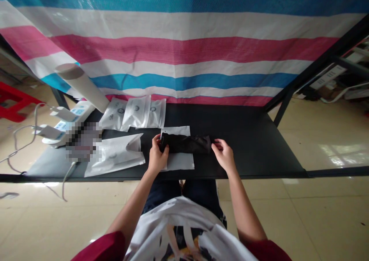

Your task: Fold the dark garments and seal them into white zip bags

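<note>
The left end of 1 black cloth bundle (187,143) is gripped by the left hand (158,153), with the thumb laid on the near side and the fingers at the far side. At the opposite end, the right hand (224,153) is held with fingers curled, its tips just beside the bundle's right edge; whether the cloth is pinched there cannot be told. The bundle is thus set between the 2 hands, stretched sideways across 1 flat white pouch (180,161), which is left showing at the far and near sides.

To the left, 1 larger white pouch (115,156) is laid near the table's front edge. Behind it, 3 printed pouches (137,113) are lined up, partly overlapped, so 5 pouches are seen in all. Farther left, 2 white adapters (47,132) are plugged into 1 power strip (82,109), beside which 1 pale bottle (83,85) is seen tilted. Everything is borne by 1 black tabletop (253,142), backed by 1 striped sheet (184,49). At the far left, 1 red stool (17,103) is partly seen.
</note>
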Demonstrator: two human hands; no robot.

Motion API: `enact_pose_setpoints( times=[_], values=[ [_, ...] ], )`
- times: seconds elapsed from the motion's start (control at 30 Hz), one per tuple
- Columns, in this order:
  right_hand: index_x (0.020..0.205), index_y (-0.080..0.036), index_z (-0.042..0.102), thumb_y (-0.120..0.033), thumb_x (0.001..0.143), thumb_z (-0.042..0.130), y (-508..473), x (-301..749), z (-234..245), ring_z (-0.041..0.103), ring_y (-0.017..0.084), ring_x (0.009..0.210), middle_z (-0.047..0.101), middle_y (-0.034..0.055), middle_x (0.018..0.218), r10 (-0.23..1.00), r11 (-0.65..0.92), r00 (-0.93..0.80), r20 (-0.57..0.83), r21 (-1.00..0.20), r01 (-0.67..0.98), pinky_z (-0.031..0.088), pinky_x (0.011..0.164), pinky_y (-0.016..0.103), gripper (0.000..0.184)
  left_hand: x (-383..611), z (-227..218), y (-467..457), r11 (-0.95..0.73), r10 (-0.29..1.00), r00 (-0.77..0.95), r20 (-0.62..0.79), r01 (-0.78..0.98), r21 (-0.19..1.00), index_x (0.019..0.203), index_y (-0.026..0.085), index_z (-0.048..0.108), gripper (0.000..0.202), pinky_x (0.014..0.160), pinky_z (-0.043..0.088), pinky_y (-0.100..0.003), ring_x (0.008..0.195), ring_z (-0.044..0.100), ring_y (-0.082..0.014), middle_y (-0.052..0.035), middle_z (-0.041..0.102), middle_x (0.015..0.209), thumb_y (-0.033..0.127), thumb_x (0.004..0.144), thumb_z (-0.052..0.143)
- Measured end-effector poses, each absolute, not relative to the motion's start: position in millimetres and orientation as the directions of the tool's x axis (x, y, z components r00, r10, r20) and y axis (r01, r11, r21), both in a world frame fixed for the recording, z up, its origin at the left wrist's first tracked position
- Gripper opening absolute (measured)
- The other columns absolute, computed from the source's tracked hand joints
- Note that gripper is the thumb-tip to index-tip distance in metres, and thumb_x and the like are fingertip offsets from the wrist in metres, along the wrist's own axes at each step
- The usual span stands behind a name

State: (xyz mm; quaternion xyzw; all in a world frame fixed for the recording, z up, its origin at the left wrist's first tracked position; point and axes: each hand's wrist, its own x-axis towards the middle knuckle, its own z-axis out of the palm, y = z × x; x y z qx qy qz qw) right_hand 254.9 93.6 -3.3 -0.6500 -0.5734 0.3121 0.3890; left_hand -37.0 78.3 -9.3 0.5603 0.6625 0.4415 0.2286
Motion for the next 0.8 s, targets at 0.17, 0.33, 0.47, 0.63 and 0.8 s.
enact_pose_setpoints(
  times=[0.17,0.33,0.47,0.63,0.8],
  values=[
    [0.118,-0.02,0.063,-0.055,0.083,0.06,95.8,248.5,-1.9,0.063,0.021,0.083,0.068,0.0096,0.104,0.988,0.091,0.054,0.146,-0.824,0.559,0.052,0.071,0.033,0.049,-35.2,-9.3,74.8,0.025,0.967,-0.22,0.131,0.59,0.807,0.139,0.021,0.04,0.061,0.081,0.055,-0.039,0.093,0.07,-0.0263,-0.0101,0.069,0.109,0.032,0.083,0.061],
    [0.123,-0.02,0.061,-0.054,0.087,0.057,104.8,239.8,-6.7,0.06,0.027,0.109,0.061,0.0126,0.119,0.96,0.242,-0.027,0.279,-0.776,0.582,0.051,0.091,0.041,0.05,-28.8,-11.7,84.2,-0.016,0.96,-0.206,0.19,0.637,0.77,0.146,0.023,0.035,0.066,0.087,0.054,-0.042,0.099,0.068,-0.0268,-0.0095,0.067,0.113,0.024,0.084,0.058],
    [0.106,-0.017,0.067,-0.052,0.085,0.06,120.9,240.7,-16.1,0.062,0.03,0.107,0.063,0.0144,0.11,0.932,0.265,0.035,0.36,-0.746,0.611,0.048,0.099,0.045,0.041,-22.8,-15.0,106.0,-0.113,0.94,-0.173,0.293,0.655,0.747,0.117,0.019,0.061,0.034,0.091,0.052,-0.041,0.103,0.063,-0.0257,-0.0111,0.063,0.112,0.024,0.084,0.057],
    [0.09,-0.019,0.069,-0.052,0.086,0.058,126.3,251.2,-8.9,0.059,0.028,0.116,0.063,0.0144,0.12,0.921,0.312,0.095,0.378,-0.86,0.404,0.046,0.101,0.042,0.035,-25.8,0.8,105.0,-0.213,0.87,-0.194,0.453,0.68,0.701,0.088,0.018,0.067,0.021,0.099,0.045,-0.046,0.115,0.053,-0.0293,-0.0133,0.055,0.128,0.036,0.086,0.056],
    [0.081,-0.02,0.062,-0.058,0.096,0.03,110.5,261.6,-4.8,0.065,0.02,0.065,0.062,0.0017,0.061,0.973,0.182,0.118,0.197,-0.974,0.132,0.051,0.073,0.035,0.052,-39.7,14.1,71.7,-0.342,0.929,0.027,0.37,0.45,0.825,0.072,0.019,0.063,0.053,0.08,0.048,-0.036,0.079,0.062,-0.0216,-0.0071,0.068,0.081,0.048,0.097,0.027]
  ],
)
